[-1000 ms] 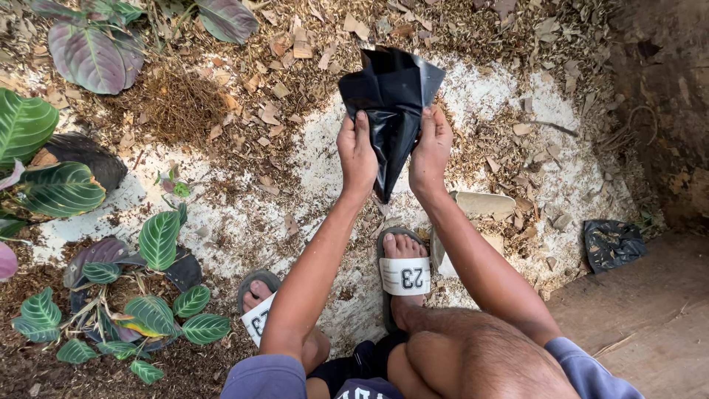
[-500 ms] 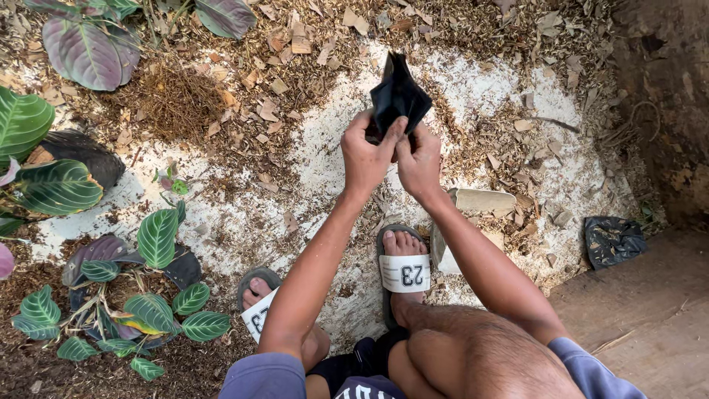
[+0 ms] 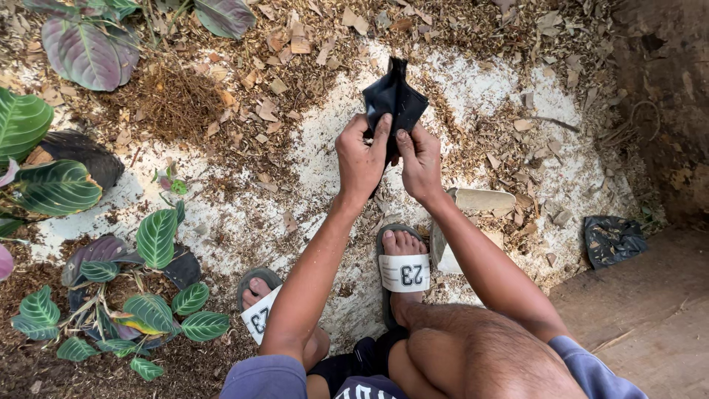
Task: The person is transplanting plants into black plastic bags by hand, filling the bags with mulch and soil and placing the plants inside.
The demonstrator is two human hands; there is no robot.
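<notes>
Both hands up front, left hand (image 3: 360,157) and right hand (image 3: 421,162) pinched shut on a black bag (image 3: 394,100), held above the white sheet (image 3: 332,133). Bag looks bunched and empty, mouth barely parted; opening seemingly unfinished, nothing filled. Below, sandals (image 3: 402,270) planted on the sheet. Leafy plants (image 3: 155,240) in dark bags off left, wood chips (image 3: 281,66) scattered about, another crumpled bag (image 3: 611,240) right. Nothing blocking the hands.

I see bright, even daylight, soft shadows only. White ground (image 3: 325,148) near clipping, mild glare. Focus sharp centre-frame; knees at bottom edge slightly soft. Wide-angle stretch at corners. Right edge darker, shaded. No motion blur.
</notes>
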